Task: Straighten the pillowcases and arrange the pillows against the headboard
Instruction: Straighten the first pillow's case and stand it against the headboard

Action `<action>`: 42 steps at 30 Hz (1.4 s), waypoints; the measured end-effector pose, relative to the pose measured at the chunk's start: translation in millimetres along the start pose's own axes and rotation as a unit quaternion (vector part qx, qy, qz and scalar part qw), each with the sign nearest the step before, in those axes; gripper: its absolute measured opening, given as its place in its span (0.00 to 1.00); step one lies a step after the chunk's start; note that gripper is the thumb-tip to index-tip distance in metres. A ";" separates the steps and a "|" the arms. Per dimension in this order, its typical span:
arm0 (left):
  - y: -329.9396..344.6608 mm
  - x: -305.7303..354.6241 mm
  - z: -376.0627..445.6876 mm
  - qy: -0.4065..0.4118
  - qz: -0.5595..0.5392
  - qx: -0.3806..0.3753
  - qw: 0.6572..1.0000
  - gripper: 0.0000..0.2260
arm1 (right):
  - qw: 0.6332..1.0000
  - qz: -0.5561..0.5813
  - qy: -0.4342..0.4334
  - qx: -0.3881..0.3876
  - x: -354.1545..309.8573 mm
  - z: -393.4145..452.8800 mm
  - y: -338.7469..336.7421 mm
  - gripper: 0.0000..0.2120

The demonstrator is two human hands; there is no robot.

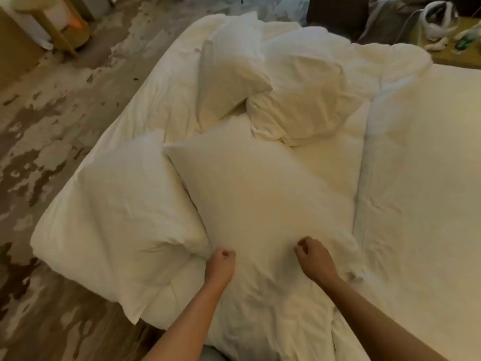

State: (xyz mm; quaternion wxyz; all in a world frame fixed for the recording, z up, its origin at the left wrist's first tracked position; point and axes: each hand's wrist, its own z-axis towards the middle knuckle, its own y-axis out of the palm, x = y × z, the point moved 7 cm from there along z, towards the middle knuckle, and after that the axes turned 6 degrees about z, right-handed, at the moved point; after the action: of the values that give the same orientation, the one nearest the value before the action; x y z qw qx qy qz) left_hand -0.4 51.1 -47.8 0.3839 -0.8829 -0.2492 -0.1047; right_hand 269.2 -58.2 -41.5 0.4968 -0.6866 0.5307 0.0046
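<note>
Your left hand (221, 261) and right hand (309, 252) sit low in the frame, fingers curled tight, each bunching the near edge of the centre pillow (255, 194) on the bed (416, 178). Three more pillows lie left (122, 220) and above (229, 82) (299, 105). No readable writing.

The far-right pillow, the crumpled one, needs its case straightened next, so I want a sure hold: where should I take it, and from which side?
Judging by its pose, grip the far-right pillow at its two near corners, where slack case bunches in folds, reaching over the middle pillow that both hands, left hand and right hand, now pinch. Its far edge is buried in the duvet.
</note>
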 end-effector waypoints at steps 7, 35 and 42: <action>-31.9 18.1 63.8 -0.048 -0.128 0.031 0.990 0.16 | 0.992 -0.078 -0.102 -0.008 -102.8 51.0 22.7 0.29; 40.2 -1.0 166.2 -0.104 -0.336 0.034 0.936 0.30 | 0.975 -0.194 -0.105 -0.006 -70.1 127.0 84.5 0.48; 0.6 47.4 120.8 0.033 -0.251 0.040 0.966 0.17 | 0.989 -0.126 -0.074 0.013 -68.0 98.8 40.7 0.46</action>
State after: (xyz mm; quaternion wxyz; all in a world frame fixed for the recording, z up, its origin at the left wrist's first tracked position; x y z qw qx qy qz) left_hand 39.6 156.0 -112.8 0.3879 -0.7720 -0.4544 -0.2171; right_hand 261.1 61.3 -82.8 0.5404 -0.7393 0.4015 -0.0145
